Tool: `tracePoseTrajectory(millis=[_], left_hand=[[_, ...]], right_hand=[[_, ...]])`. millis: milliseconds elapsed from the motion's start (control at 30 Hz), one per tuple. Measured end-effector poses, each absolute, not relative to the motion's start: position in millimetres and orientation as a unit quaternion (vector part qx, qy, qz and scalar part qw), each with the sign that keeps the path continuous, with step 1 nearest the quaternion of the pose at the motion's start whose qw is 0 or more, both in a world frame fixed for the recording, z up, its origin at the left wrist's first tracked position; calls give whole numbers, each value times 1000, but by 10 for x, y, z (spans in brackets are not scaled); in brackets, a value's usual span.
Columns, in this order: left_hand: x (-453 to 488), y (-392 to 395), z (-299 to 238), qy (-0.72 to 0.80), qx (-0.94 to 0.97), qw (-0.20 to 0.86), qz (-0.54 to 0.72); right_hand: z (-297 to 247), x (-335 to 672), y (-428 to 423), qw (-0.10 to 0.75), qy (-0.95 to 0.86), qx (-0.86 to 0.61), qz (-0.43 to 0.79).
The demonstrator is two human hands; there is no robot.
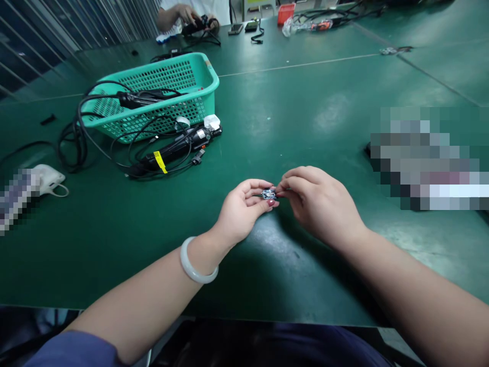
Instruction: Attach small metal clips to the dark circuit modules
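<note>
A small blue-and-silver part [269, 194], perhaps a little circuit board, is held above the green table. Thumb and fingers of my left hand [241, 206] pinch it from the left. My right hand [320, 200] is closed too, its fingertips pressed together at the part's right end. Whatever lies between those right fingertips is hidden by the fingers.
Left of centre stands a green basket [208, 97] with black cabled devices. A black cylindrical tool [173, 151] with a yellow tag lies before it. A white object [48, 178] is at far left, a pixelated item [424, 168] at right. Across the table, a person's hands [187, 15] handle a black device.
</note>
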State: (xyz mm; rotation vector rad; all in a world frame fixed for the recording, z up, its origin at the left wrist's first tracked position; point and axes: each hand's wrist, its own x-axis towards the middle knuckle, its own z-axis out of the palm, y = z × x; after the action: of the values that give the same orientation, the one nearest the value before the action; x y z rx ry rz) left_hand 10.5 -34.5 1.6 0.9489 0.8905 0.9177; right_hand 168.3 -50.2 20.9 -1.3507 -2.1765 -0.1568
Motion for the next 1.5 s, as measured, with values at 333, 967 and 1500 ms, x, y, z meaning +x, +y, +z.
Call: tracePoseTrajectory(millis=[333,967,1500], left_hand=[[99,-343,14,398,418,703,414],[66,-307,-1,381,361,737,426],[41,-304,-4,396,344,715,462]], right_hand=[[263,1670,-552,245,-816,-521,-54],[192,1690,-547,297,-802,-518,-5],[75,1697,-471,320,-770,-546,81]])
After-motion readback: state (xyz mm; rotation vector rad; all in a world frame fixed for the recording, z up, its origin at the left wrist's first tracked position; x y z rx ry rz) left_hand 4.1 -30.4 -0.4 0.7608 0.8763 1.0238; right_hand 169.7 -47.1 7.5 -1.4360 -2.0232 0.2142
